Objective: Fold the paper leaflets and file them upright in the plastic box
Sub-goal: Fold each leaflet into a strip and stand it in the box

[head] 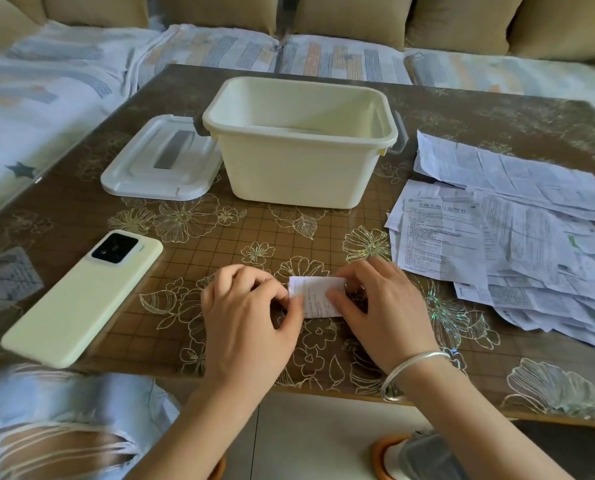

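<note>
My left grip [251, 313] and right grip [382, 306] pinch a folded leaflet [318, 294], ends hidden under fingers; leaflet pile [514, 244] runs off-frame.

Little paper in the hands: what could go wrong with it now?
The small leaflet, pinched by the left hand and right hand, might crease crooked or spring open. No papers show inside the box, so this one may flop over rather than stand upright. The loose pile lies close to the right hand and could get nudged askew.
</note>
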### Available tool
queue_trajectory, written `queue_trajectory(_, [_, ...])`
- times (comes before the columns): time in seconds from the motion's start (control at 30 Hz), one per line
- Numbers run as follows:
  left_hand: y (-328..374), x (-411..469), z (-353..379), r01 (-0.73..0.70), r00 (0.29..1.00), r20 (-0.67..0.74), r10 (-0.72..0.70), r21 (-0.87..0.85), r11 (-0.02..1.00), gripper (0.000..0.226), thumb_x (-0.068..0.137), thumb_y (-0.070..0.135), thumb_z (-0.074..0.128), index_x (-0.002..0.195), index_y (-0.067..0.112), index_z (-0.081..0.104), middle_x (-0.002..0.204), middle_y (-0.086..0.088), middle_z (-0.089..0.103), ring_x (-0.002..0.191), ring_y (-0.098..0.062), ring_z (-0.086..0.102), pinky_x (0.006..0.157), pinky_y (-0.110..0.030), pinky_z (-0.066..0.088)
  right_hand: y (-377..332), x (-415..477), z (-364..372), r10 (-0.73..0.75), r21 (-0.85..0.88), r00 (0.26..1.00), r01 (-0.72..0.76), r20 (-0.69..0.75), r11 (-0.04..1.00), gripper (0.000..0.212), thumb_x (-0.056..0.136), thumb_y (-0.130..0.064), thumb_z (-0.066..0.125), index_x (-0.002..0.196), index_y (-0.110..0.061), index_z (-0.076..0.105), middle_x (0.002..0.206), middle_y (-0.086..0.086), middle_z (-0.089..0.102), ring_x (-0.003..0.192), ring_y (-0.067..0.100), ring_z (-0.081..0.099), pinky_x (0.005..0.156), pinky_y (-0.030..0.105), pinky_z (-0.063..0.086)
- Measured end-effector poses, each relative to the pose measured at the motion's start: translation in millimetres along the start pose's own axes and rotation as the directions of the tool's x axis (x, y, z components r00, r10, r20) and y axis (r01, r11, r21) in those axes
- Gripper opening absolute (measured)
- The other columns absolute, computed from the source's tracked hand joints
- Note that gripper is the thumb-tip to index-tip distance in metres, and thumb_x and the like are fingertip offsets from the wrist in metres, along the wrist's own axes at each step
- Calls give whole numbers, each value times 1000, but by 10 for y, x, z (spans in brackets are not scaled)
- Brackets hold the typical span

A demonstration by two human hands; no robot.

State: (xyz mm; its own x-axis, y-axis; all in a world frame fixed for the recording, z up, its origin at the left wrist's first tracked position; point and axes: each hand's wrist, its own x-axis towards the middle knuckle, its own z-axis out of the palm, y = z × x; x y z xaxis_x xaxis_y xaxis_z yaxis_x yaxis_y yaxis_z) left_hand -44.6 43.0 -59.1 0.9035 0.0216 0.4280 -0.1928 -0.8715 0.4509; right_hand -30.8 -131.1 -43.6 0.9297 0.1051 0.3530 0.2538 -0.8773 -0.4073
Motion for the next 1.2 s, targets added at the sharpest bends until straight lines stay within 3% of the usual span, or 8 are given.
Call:
queue_trajectory(0.23, [69, 16, -44, 37, 999, 7, -37, -23, 999, 40, 74, 37, 75, 108, 23, 58, 106, 6, 58, 100, -17, 50, 86, -36, 41, -55, 6, -34, -132, -73, 991, 132, 3, 989, 42, 75, -19, 76, 113, -25, 58, 116, -4, 55, 101, 16, 55, 65, 21, 48])
queue_trajectory(0.37, [73, 32, -37, -134, 991, -12, 135, 29, 991, 16, 80, 26, 73, 96, 24, 70, 102, 10, 63, 102, -17, 53, 85, -36, 40, -25, 45, -55, -409, -146, 907, 420, 101, 896, 28, 80, -13, 61, 105, -22, 70, 110, -6, 66, 108, 18, 58, 80, 36, 51])
queue_trajectory(0.53, [-22, 96, -85, -320, 947, 48, 318, 27, 947, 13, 85, 28, 67, 90, 24, 78, 90, 15, 68, 100, -15, 58, 90, -35, 39, 65, 57, -125, -430, -60, 877, 451, 214, 890, 32, 85, -37, 61, 111, -21, 71, 115, -10, 68, 105, 12, 61, 83, 35, 54])
queue_trajectory(0.63, [-175, 191, -150, -381, 902, 181, 392, -89, 920, 27, 84, 45, 62, 97, 26, 76, 93, 17, 65, 99, -9, 58, 93, -32, 41, 55, 110, -177, -471, -46, 847, 495, 245, 867, 30, 82, -32, 66, 110, -18, 70, 106, -6, 71, 97, 15, 64, 76, 34, 57])
queue_trajectory(0.73, [-221, 298, -226, -420, 850, 306, 430, -101, 902, 37, 82, 52, 60, 105, 26, 72, 99, 17, 63, 96, -6, 57, 88, -28, 44, 36, 174, -229, -505, -47, 822, 534, 262, 844, 25, 95, -26, 48, 111, -17, 66, 87, -6, 72, 84, 13, 65, 60, 31, 57])
queue_trajectory(0.93, [-136, 580, -314, -459, 862, 199, 466, -81, 885, 10, 79, 19, 75, 89, 19, 74, 82, 9, 69, 71, -10, 64, 64, -28, 52, -130, 375, -314, -475, -118, 850, 508, 227, 853, 15, 91, -18, 55, 103, -18, 64, 68, -9, 61, 47, 12, 55, 39, 28, 47])
queue_trajectory(1.1, [-8, 1152, -721, -514, 828, 178, 531, -134, 847, 19, 88, 34, 59, 88, 21, 73, 78, 14, 67, 64, -4, 61, 56, -24, 52, -334, 870, -655, -382, 29, 921, 381, 77, 924, 12, 84, -31, 58, 85, -22, 66, 66, -13, 65, 52, 11, 61, 46, 29, 51])
queue_trajectory(1.2, [17, 1667, -953, -406, 888, 114, 445, -258, 877, 21, 84, 37, 64, 97, 23, 72, 83, 22, 66, 69, 1, 64, 64, -11, 52, -316, 1346, -891, -253, 160, 966, 243, 49, 957, 6, 81, -24, 73, 86, -23, 71, 72, -12, 70, 61, 6, 65, 57, 21, 52])
